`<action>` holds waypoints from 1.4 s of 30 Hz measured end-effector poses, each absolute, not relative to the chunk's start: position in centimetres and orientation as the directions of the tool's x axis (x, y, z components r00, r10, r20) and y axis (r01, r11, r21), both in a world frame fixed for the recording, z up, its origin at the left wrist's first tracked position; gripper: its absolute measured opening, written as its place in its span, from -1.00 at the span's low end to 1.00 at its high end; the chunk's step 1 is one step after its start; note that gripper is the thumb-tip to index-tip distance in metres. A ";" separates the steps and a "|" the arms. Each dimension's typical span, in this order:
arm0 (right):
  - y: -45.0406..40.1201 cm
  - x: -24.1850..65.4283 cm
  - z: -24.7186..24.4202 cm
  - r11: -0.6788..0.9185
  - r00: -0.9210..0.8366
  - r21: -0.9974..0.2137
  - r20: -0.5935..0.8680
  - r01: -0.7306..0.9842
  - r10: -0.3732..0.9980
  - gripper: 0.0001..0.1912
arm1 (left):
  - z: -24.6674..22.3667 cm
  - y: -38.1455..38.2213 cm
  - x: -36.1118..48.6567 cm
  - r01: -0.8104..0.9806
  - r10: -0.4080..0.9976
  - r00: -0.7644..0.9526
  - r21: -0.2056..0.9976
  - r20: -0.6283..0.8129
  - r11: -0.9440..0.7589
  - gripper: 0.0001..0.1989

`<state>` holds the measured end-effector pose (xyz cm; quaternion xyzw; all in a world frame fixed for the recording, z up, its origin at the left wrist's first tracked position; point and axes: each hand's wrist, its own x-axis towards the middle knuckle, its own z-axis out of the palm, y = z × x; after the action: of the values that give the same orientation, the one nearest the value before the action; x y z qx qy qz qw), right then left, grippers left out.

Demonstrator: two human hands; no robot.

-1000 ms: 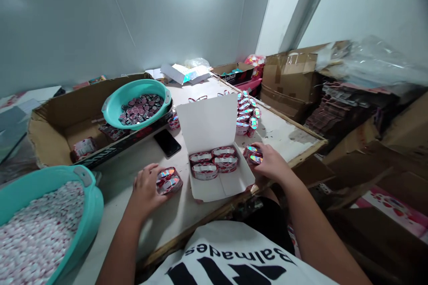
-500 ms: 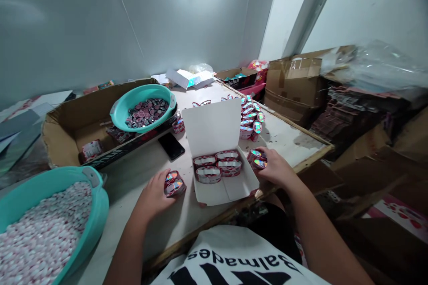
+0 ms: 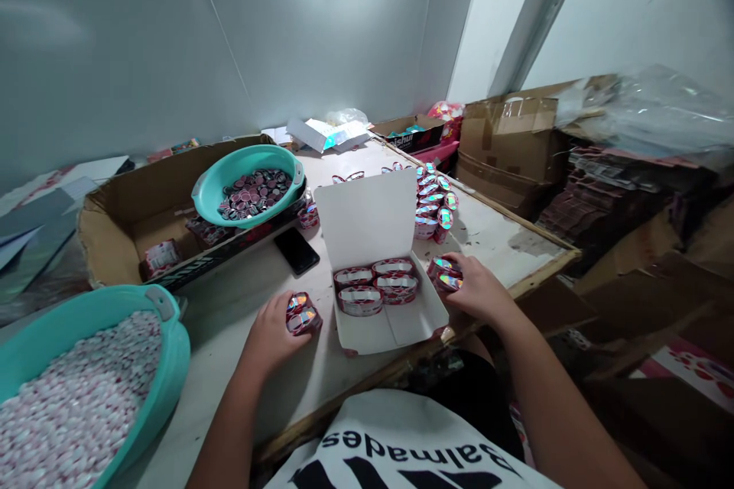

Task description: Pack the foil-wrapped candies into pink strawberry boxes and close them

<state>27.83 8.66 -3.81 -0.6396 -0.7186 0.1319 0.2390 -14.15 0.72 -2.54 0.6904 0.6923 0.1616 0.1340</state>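
Observation:
An open white box (image 3: 401, 325) stands at the table's front edge, its lid upright at the back. Several oval red-and-white packs (image 3: 360, 300) fill its back and left parts; bare floor shows at the front right. Left of the box, my left hand (image 3: 275, 336) is closed round a pair of shiny-topped red packs (image 3: 303, 315) on the table. On the other side, my right hand (image 3: 479, 286) grips a similar pair of packs (image 3: 445, 275) close against the box's right wall. Behind the lid, more such packs (image 3: 430, 206) are grouped on the table.
A black phone (image 3: 296, 250) lies left of the lid. A teal basin of small discs (image 3: 200, 195) rests on a long cardboard box (image 3: 108, 206). A larger teal basin (image 3: 177, 359) of small wrapped pieces is at left. Cardboard cartons (image 3: 505, 137) stand at right.
The whole view has shifted slightly. Both hands keep their hold on the packs beside the box, with no clear movement of their own.

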 end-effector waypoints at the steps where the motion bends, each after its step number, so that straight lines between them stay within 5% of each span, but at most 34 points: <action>1: 8.6 27.8 -3.8 0.145 -0.066 -0.498 0.174 0.855 0.983 -0.34 | -2.5 0.7 -14.1 0.913 0.999 -0.013 0.407 0.035 -0.002 -0.32; 42: 8.6 27.6 -3.4 0.131 -0.067 -0.497 0.145 0.858 0.987 -0.32 | -2.8 0.7 -14.7 0.906 0.999 0.027 0.421 0.021 -0.034 -0.32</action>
<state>27.63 8.59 -3.42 -0.6439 -0.7164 0.1416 0.2282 -14.71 0.70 -2.82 0.7014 0.6793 0.1577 0.1474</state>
